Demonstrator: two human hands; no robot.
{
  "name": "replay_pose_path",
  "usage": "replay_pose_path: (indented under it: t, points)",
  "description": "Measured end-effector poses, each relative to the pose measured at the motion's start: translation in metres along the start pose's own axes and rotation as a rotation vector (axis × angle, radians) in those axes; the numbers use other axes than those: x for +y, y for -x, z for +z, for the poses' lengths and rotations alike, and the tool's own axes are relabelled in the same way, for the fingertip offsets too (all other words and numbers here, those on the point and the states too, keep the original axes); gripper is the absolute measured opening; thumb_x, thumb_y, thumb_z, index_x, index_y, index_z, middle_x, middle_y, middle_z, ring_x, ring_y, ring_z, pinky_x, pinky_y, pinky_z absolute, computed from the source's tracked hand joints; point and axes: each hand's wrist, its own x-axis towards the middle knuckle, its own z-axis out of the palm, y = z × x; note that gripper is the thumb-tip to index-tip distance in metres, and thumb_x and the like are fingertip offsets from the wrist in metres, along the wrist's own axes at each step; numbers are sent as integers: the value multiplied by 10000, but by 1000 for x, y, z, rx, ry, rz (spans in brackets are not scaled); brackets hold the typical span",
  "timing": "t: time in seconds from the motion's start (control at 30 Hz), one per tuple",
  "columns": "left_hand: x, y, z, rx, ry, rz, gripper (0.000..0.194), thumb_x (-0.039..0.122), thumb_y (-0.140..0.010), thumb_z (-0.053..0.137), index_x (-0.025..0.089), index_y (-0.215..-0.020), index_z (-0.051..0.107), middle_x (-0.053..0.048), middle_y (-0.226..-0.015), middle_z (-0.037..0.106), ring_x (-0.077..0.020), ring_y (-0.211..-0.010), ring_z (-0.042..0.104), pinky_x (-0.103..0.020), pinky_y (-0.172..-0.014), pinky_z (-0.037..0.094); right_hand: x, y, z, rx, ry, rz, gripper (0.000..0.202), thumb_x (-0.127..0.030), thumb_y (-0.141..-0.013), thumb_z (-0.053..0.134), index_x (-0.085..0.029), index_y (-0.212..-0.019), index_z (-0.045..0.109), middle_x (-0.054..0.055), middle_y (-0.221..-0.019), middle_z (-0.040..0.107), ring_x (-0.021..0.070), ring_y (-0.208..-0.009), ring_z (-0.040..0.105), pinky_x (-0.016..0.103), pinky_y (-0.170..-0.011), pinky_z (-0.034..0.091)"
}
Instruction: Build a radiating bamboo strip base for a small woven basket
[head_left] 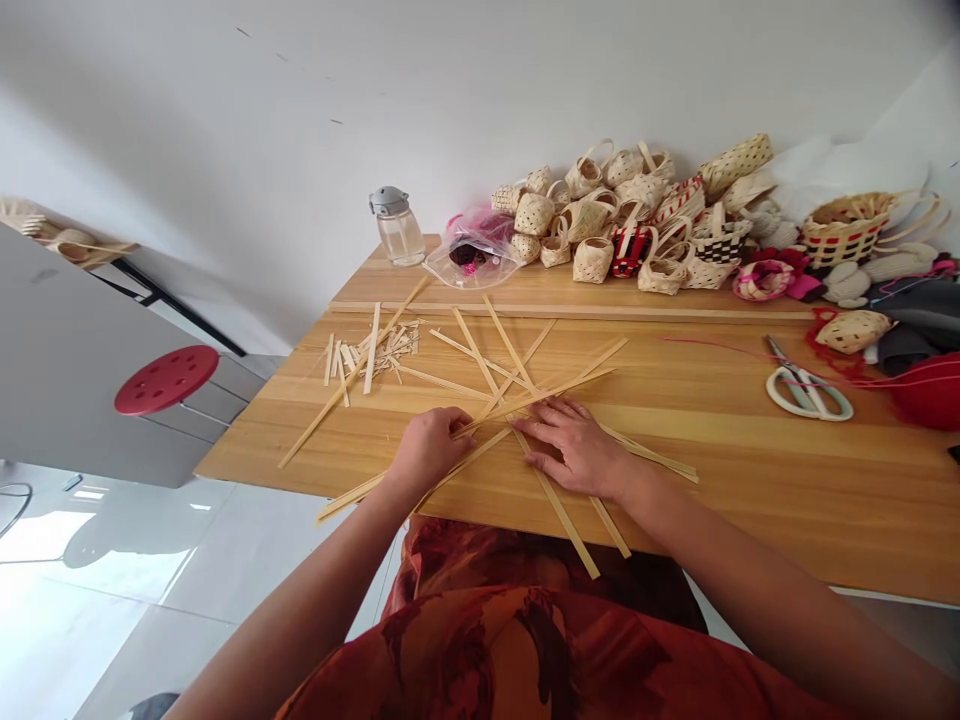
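Hands (499, 440) spread low: left pinching a flat, pale strip (491, 412), right pressing crossed strips (525, 385).

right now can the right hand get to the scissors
Probably yes: the scissors lie off to the right hand's own side, with nothing tall between. It would have to leave the strips it rests on, and the red thread beside the scissors might snag.
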Motion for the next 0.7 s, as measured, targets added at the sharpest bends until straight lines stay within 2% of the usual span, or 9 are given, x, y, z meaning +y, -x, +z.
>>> replay_pose_path:
  t: [0.17, 0.3, 0.7]
  points:
    - [7, -5, 4, -8, 0, 20, 186, 251, -779, 657, 223, -929, 764, -33, -876, 772, -208, -823, 673, -281, -729, 435, 2, 2, 5, 15, 6, 0, 522, -517, -979, 528, -305, -1457, 549, 123, -1541, 478, 385, -1479, 319, 599, -1150, 323]
    - [9, -8, 3, -19, 4, 24, 159, 224, -769, 661, 226, -885, 770, -24, -876, 776, -203, -821, 671, -272, -728, 432, 3, 2, 5, 33, 13, -21, 519, -520, -977, 533, -280, -1435, 577, 144, -1507, 514, 386, -1454, 363, 590, -1137, 343]
    - [9, -2, 2, -23, 24, -32, 218, 208, -784, 697, 229, -984, 783, -28, -964, 792, -208, -883, 692, -274, -775, 447, 1, 4, 4, 60, 18, -83, 509, -468, -963, 576, -251, -1424, 591, 165, -1474, 540, 386, -1437, 385, 594, -1133, 364]
